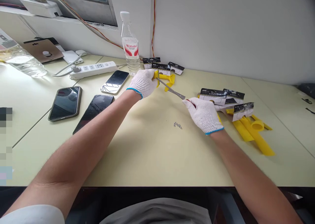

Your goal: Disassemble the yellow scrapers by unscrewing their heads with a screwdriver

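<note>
My left hand (144, 83), in a white knitted glove with a blue cuff, is closed on a yellow plastic part (156, 75). My right hand (203, 115), gloved the same way, grips a screwdriver (169, 88) whose red handle is mostly hidden in the fingers. Its thin metal shaft points left and up, with the tip at the yellow part; whether it sits in a screw cannot be made out. On the table below, between the hands, lie several small silver screws (177, 125). Another yellow plastic piece (169, 79) shows just beyond my left hand.
Yellow plastic pieces (256, 135) with black-and-white cards (213, 96) lie at the right; more cards (161, 67) lie at the back. A water bottle (130, 47), a power strip (93, 70) and phones (66, 102) stand or lie left. A wall (221, 37) borders the table.
</note>
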Demonstrator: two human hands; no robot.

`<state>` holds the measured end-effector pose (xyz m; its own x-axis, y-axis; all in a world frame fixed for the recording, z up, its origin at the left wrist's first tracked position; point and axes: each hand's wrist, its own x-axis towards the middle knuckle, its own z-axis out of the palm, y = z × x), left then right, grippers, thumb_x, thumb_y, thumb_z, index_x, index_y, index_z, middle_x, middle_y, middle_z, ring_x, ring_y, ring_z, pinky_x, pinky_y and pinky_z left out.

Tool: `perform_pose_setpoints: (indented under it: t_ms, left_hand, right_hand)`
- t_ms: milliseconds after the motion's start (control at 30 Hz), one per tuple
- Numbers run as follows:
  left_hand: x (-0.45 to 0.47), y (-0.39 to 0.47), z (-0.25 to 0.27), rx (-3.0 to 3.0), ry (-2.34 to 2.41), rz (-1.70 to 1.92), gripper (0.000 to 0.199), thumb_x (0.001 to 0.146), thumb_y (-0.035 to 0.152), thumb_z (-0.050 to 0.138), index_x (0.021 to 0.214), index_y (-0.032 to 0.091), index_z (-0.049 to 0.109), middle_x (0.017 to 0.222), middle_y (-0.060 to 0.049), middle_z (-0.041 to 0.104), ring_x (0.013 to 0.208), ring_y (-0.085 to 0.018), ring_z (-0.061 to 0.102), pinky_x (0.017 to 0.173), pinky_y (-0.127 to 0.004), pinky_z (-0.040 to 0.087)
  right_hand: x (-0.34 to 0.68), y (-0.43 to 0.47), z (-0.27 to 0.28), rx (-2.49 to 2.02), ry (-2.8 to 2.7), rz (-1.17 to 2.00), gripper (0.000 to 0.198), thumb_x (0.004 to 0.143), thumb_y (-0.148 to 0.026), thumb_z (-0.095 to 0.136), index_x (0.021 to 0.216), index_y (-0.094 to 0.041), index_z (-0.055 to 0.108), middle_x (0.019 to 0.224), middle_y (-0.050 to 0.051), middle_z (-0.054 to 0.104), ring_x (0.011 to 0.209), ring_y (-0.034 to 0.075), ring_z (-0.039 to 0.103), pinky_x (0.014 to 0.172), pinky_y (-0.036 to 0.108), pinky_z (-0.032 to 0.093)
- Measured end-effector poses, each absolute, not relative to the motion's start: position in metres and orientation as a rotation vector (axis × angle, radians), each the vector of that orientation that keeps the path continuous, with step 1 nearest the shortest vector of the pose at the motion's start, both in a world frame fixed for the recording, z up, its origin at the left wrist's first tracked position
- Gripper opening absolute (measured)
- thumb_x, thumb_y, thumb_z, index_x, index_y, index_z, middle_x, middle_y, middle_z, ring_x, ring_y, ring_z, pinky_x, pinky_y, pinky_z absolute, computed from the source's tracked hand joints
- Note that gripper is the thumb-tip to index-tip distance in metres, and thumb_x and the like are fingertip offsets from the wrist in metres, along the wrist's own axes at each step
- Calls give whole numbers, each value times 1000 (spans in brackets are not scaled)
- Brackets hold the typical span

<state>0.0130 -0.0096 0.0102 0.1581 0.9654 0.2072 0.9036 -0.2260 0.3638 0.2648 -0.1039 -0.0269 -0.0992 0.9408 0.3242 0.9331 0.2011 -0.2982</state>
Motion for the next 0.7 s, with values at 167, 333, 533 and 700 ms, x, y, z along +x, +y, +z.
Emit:
perform_pose_setpoints:
  t_ms: [167,333,533,700]
  left_hand:
    - [14,-11,10,2280,1864,577,11,95,27,53,91,20,61,92,-10,69,78,-21,53,64,-34,33]
    - [15,-11,10,2321,1852,582,10,94,24,53,85,20,54,91,-9,68,78,-20,51,66,-34,32]
    - [16,-13,11,2325,1842,613,11,94,23,53,84,21,52,85,-8,65,78,-20,50,67,-33,33]
    - [16,-11,11,2343,1850,626,11,94,24,52,86,21,59,83,-8,63,81,-23,56,70,-34,36]
  right_hand:
    - [271,-102,-23,-1770,-1987,296,65,103,-75,44,73,-22,67,62,3,58,62,20,52,60,33,31]
    - [278,-102,-27,-1748,-1893,592,67,100,-81,43,81,-22,70,58,0,53,54,18,45,53,33,28]
    - [279,-103,-28,-1698,-1724,863,65,93,-85,53,81,-24,71,61,4,60,54,19,52,48,32,31]
    - [278,-97,-27,-1681,-1556,1049,59,88,-83,66,78,-24,70,74,9,69,62,21,60,45,29,35]
